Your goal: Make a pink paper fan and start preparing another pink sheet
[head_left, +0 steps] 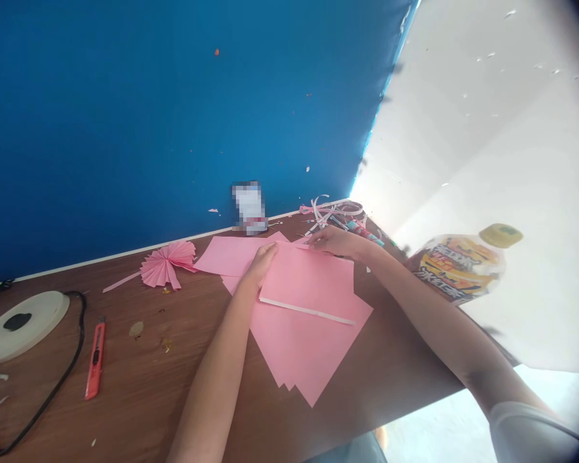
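A pink sheet of paper (311,276) with a white strip along its near edge lies over several larger pink sheets (303,360) on the brown table. My left hand (262,262) is closed on that sheet's far left corner. At its far edge, my right hand (335,241) pinches the paper with bent fingers; the fingertips are partly hidden. Left of the stack sits a pleated pink paper fan (166,265) with a narrow strip sticking out from it. Another pink sheet (226,254) extends from under the stack towards the fan.
A red utility knife (95,361) lies at left, beside a white round base (26,328) with a black cable (80,328). Paper strips (328,207) and a blue-and-red tube (365,233) lie at the back right. A yellow-capped bottle (456,267) stands right. A pixelated upright object (249,207) leans against the blue wall.
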### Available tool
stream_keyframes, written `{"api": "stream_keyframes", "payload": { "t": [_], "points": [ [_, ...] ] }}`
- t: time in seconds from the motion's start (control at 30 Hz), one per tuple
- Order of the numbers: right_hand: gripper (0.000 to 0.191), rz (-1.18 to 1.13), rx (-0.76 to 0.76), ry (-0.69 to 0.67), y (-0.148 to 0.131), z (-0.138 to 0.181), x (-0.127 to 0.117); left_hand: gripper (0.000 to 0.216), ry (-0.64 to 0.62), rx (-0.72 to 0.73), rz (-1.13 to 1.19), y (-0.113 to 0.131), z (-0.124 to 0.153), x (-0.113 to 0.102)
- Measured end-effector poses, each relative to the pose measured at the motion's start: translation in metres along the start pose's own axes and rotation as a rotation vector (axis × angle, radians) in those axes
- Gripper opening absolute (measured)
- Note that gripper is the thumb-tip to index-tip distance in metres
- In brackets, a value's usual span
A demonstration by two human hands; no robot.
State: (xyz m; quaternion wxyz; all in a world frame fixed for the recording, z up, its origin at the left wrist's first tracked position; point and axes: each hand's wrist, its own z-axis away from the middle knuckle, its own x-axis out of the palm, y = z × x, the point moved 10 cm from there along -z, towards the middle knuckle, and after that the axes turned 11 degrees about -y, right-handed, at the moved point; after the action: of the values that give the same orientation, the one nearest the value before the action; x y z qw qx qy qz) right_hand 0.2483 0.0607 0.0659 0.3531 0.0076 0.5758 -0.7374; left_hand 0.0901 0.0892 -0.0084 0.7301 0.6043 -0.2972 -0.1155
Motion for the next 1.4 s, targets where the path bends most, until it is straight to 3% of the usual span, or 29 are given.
{"api": "stream_keyframes", "payload": {
  "t": [0.13,0.4,0.8,1.4],
  "points": [
    [0.025,-0.007,-0.002,0.047,-0.008,0.006,-0.004,0.035,-0.022,0.008,0.003,0.001,0.000,0.003],
    [0.032,-0.088,0.036,0.006,-0.001,0.004,0.002,0.036,0.007,0.004,-0.004,0.000,0.000,-0.001],
    [0.026,-0.058,0.028,-0.050,0.019,-0.013,0.006,0.035,0.017,0.006,0.013,-0.001,-0.002,-0.004],
    [0.023,-0.057,-0.041,-0.071,0.012,-0.011,0.006,0.036,0.007,-0.006,0.029,0.000,-0.001,-0.002]
  ]
}}
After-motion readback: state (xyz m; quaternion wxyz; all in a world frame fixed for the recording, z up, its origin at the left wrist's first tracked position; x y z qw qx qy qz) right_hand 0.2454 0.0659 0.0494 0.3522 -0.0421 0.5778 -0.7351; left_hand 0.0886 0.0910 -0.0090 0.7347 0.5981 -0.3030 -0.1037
